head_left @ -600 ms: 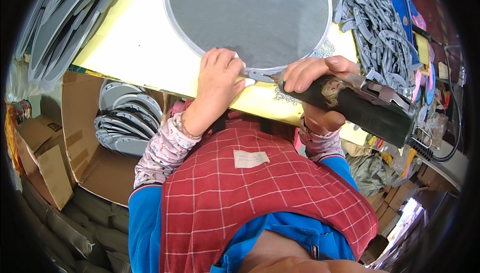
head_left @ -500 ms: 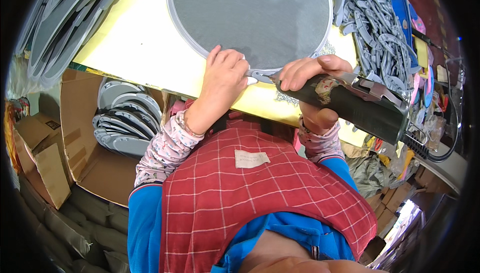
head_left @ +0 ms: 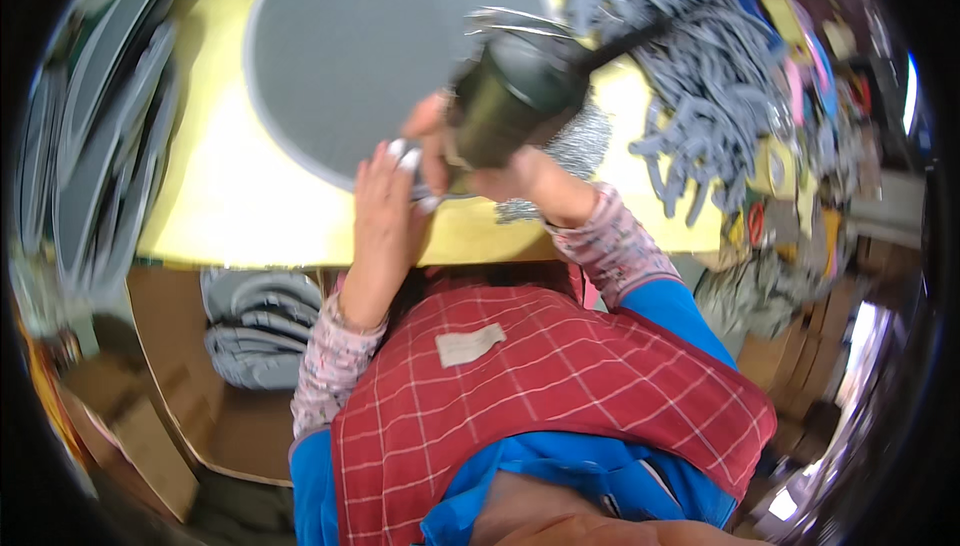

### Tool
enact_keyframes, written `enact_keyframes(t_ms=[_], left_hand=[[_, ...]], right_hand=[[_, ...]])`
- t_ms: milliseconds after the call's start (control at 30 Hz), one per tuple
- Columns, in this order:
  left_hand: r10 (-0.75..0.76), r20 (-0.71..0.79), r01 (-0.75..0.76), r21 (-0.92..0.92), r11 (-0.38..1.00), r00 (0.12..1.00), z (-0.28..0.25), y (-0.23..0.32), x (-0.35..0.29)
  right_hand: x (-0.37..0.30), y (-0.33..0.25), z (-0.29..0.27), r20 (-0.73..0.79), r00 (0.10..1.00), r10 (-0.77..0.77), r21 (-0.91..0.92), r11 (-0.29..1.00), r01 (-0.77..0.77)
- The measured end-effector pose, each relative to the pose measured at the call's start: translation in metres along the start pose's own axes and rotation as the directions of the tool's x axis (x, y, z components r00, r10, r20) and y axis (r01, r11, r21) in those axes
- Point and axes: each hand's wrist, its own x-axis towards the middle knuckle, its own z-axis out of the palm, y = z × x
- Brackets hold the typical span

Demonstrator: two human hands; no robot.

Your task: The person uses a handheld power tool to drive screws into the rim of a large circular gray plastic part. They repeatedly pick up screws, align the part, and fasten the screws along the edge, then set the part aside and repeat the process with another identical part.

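A large round grey disc [head_left: 380, 66] with a pale rim lies on the yellow tabletop. At its near edge, my left hand [head_left: 383, 201] is closed on a grey plastic handle [head_left: 420, 184] against the rim; white covers show on some fingertips. My right hand [head_left: 510, 178] grips a black electric screwdriver [head_left: 500, 106] held steeply over that edge, with its cord end up. Motion blurs the tool, and its tip is hidden behind the hands. Small silvery screws [head_left: 580, 151] lie in a heap beside my right hand.
Loose grey handles [head_left: 700, 106] are piled at the right of the yellow tabletop [head_left: 210, 196]. Grey discs [head_left: 115, 136] stand stacked on the left. Below the table's edge, a cardboard box [head_left: 165, 346] holds more grey parts [head_left: 262, 331]. A dark cord [head_left: 630, 41] runs from the tool.
The screwdriver has swung from lying nearly level to standing steeply, and my right hand has turned with it. The whole view has shifted, putting the disc farther left.
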Motion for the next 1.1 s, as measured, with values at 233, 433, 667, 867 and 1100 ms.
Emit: enact_keyframes(t_ms=[233,433,667,867,1100], left_hand=[[0.183,0.332,-0.338,0.502,0.796,0.925,-0.018,-0.002,0.015],[0.600,0.303,-0.658,0.510,0.555,0.741,-0.090,0.017,0.075],[0.673,0.137,-0.436,0.850,0.297,0.727,-0.221,0.056,0.123],[0.060,-0.365,0.314,0.863,0.395,0.929,-0.340,-0.121,0.115],[-0.333,-0.201,0.371,0.707,0.602,0.921,-0.371,-0.253,0.077]], right_hand=[[-0.059,-0.046,-0.053,-0.733,0.676,-0.074,-0.255,0.952,-0.172],[-0.160,-0.030,-0.116,-0.739,0.621,-0.262,-0.670,0.375,-0.640],[-0.161,-0.023,-0.120,-0.756,0.607,-0.247,-0.633,0.036,-0.774],[-0.152,-0.061,-0.149,-0.645,0.674,-0.360,-0.703,-0.064,-0.708],[-0.041,-0.058,-0.211,-0.521,0.787,-0.330,-0.842,0.049,-0.537]])
